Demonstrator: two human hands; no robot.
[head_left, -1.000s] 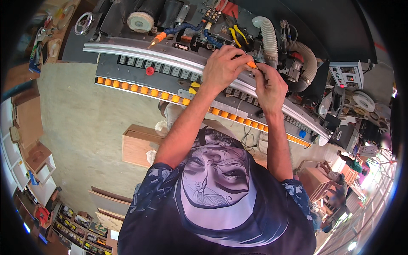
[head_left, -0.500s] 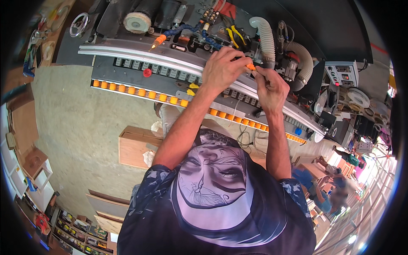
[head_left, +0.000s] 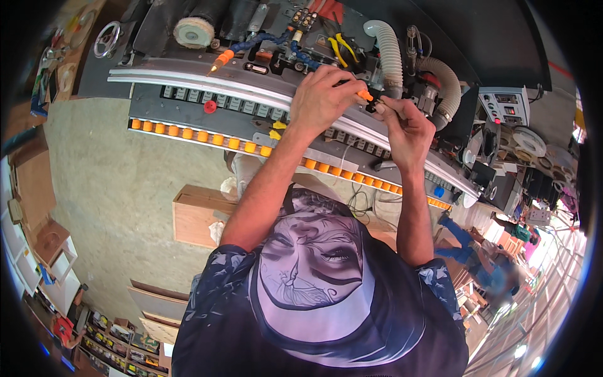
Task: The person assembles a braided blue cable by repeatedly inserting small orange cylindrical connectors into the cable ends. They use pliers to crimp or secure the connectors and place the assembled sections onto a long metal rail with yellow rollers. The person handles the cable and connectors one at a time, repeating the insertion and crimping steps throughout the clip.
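Observation:
My left hand (head_left: 321,103) reaches over the silver rail of a long machine, its fingers closed around an orange hose nozzle (head_left: 365,95). The nozzle's tip points right from between thumb and fingers. Just to its right, my right hand (head_left: 407,131) has thumb and forefinger pinched together; whatever small piece is in them is too small to make out. A gap shows between the right fingertips and the nozzle. A similar orange nozzle (head_left: 222,60) with a brass-coloured tip ends a blue segmented hose (head_left: 260,41) to the left. Yellow-handled pliers (head_left: 342,50) lie behind my left hand.
A white buffing wheel (head_left: 193,32) sits at the far left of the machine. Ribbed grey hoses (head_left: 391,56) stand at the right, near a control box (head_left: 504,105). Orange rollers (head_left: 202,135) line the front edge. A person (head_left: 493,270) is at the lower right.
My right hand has drawn slightly right, away from the orange nozzle that its fingertips were at before. My left hand still holds the nozzle. The view has shifted slightly.

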